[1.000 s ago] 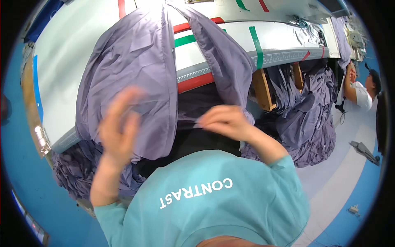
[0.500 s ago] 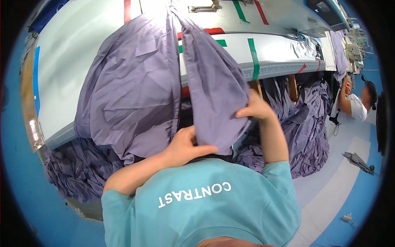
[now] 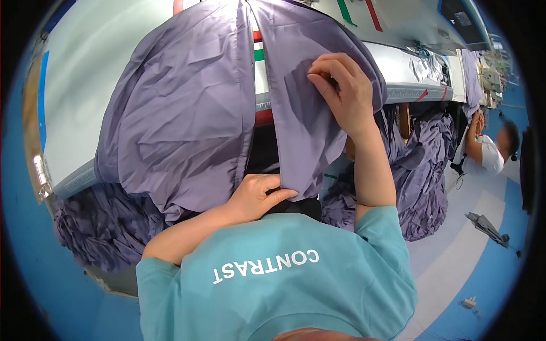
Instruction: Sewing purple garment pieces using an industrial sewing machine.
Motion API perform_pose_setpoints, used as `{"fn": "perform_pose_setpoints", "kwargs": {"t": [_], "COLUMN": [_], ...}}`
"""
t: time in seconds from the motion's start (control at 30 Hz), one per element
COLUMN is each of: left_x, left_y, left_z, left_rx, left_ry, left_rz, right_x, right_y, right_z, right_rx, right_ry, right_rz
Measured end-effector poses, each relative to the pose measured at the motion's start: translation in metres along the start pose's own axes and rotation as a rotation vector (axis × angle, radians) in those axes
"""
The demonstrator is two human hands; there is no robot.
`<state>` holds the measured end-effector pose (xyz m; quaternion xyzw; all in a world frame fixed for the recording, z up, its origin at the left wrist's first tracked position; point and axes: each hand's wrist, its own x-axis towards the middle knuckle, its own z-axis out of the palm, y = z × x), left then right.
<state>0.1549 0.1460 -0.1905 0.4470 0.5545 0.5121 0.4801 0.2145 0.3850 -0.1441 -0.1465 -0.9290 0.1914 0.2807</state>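
Observation:
A large piece of purple cloth (image 3: 176,108) with two finished edges drapes over the table's front side toward me. A narrow gap runs between its left part and its right panel (image 3: 307,122). My left hand (image 3: 256,196) is closed on the lower corner of the right panel, thumb on top, close to my body. Over the upper middle of that panel is my right hand (image 3: 344,91). Its fingers are curled, with thumb and forefinger tips nearly together; whether anything is pinched there cannot be made out.
The white table (image 3: 79,113) has a ruler strip (image 3: 421,95) along its front edge, with red and green tape (image 3: 346,11). Heaps of purple cloth lie below at left (image 3: 108,227) and right (image 3: 424,187). A person (image 3: 486,150) works at far right.
My right hand has moved up and inward from the right panel's outer edge to above its middle. The panel now spreads wider to the right. My left hand still holds the lower corner.

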Motion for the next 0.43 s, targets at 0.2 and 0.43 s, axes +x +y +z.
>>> {"fn": "perform_pose_setpoints", "kwargs": {"t": [0.2,0.43], "left_x": [0.006,0.009], "left_y": [-0.005,-0.005], "left_z": [0.005,0.002], "left_rx": [0.089,0.259], "left_ry": [0.018,0.026], "left_rz": [0.106,0.223], "right_x": [-0.012,-0.036], "right_y": [-0.019,-0.064], "right_z": [-0.005,-0.009], "right_rx": [-0.127,-0.13], "right_ry": [-0.03,-0.242], "right_rz": [-0.022,-0.03]}}
